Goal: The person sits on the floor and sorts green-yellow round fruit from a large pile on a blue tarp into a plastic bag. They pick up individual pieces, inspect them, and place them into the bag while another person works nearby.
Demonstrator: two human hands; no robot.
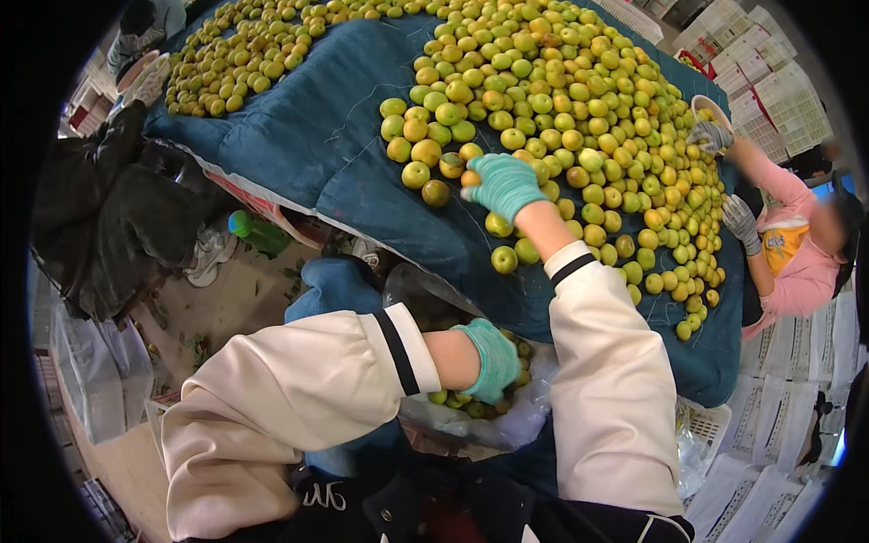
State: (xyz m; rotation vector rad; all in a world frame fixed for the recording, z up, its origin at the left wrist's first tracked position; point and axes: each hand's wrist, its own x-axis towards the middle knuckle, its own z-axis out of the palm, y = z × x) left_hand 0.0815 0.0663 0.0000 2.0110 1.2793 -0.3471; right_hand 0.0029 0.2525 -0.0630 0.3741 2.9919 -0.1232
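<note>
Yellow-green round fruits (584, 122) lie heaped over a table covered with a blue quilted cloth (380, 176). My right hand (506, 183), in a mint-green knit glove, reaches over the near edge of the heap; its fingers are at an orange-tinged fruit (470, 178), and whether they grip it cannot be told. My left hand (492, 360), in a matching glove, is lowered into a container lined with clear plastic (523, 421), just above more of the same fruits (475, 408). Its fingers are hidden, so what it holds does not show.
Across the table at right, a person in pink (794, 231) with gray gloves works beside a bowl (711, 112). Another person in dark clothes (129, 210) sits at left, near a green bottle (261, 232). White plastic crates (781, 102) stand stacked at upper right.
</note>
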